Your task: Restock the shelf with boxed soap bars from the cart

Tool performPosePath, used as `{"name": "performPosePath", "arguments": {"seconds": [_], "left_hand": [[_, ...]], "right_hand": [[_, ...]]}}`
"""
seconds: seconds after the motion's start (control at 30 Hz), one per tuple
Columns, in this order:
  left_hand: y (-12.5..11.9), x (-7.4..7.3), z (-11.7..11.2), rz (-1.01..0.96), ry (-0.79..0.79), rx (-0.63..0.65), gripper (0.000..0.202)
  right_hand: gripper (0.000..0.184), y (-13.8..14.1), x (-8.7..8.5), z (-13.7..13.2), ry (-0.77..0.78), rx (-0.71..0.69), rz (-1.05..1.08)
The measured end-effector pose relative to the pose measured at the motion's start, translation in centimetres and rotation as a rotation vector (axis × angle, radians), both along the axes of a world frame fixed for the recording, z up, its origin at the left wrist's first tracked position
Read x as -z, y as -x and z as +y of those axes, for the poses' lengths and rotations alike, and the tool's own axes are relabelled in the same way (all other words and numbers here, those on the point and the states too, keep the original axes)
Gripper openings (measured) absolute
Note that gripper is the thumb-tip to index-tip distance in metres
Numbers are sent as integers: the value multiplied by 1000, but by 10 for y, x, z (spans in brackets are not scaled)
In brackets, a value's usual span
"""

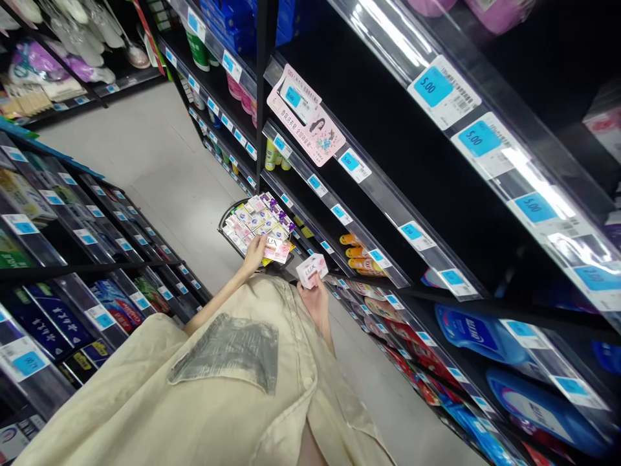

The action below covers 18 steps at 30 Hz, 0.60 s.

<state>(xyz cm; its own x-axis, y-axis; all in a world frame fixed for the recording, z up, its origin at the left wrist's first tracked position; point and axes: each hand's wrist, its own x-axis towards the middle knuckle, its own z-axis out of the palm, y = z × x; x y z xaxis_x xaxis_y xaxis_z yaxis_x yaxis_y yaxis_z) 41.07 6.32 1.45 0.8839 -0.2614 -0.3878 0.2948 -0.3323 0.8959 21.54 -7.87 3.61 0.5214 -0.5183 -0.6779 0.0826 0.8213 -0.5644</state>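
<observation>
My left hand is closed on a white and pink LUX soap box, above the near end of a dark shopping basket. Boxed soaps in white, yellow and purple fill that basket in rows. Farther right, my right hand grips a second LUX soap box, tilted, with its lettering toward me. The two held boxes are apart from each other. My palms are mostly turned out of sight.
Tall black shelves with price tags rise close on the right, holding orange bottles and blue detergent bottles. Lower shelves on the left carry toothpaste boxes. Pale floor runs between them. A pink promotional card sticks out from a shelf edge.
</observation>
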Motion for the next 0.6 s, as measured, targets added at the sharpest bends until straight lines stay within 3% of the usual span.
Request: {"name": "performPosePath", "arguments": {"seconds": [0.33,0.6], "left_hand": [[2,-2,1,-17,-5,10,60],[7,-5,3,-19,-9,18,60]], "right_hand": [[49,-3,-23,2,242,41,7],[57,-3,-39,14,495,80,114]]}}
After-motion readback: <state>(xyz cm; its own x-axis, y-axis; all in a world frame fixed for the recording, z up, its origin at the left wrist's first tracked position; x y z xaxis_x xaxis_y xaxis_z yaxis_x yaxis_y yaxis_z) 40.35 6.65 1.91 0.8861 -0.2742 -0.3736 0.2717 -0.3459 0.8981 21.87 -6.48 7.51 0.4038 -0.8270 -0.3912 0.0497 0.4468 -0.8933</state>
